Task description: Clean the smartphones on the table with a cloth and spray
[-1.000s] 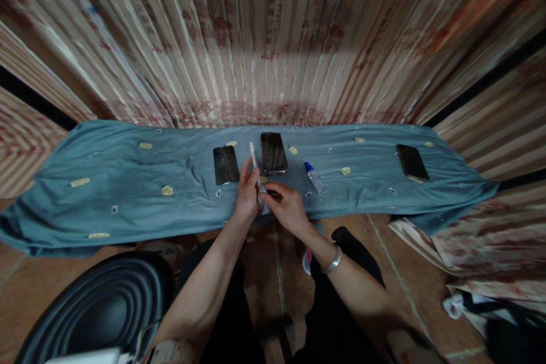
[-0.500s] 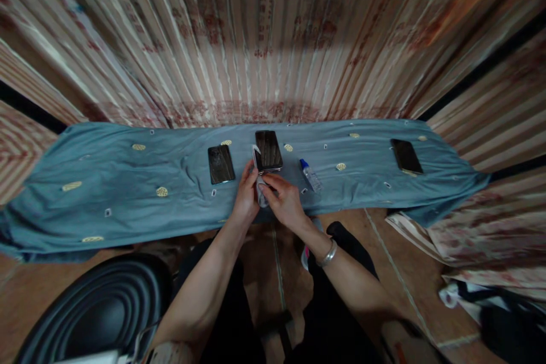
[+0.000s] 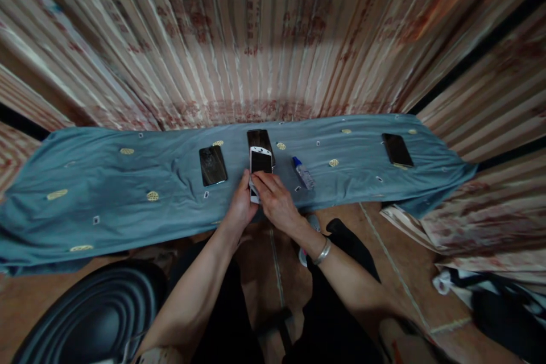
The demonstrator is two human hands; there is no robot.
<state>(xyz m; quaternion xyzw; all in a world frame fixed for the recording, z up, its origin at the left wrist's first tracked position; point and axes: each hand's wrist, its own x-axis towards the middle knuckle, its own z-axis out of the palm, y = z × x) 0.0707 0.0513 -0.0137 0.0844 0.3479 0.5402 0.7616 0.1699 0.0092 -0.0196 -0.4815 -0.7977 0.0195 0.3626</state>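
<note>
Both hands close around a white phone [image 3: 260,162] over the blue cloth [image 3: 106,182]: left hand [image 3: 241,205] grips its edge, right hand [image 3: 275,200] pinches its lower end, just beside a small spray bottle [image 3: 303,173].

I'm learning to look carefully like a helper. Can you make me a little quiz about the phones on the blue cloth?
1. How many phones lie flat on the blue cloth, not counting the one in the hands?
2. True or false: the white phone shows its dark screen.
3. What lies just right of the hands: a small bottle or a cup?

Key
1. Three: the cracked phone, the dark phone and the far phone.
2. True; the left hand and right hand hold it.
3. The small bottle.
</note>
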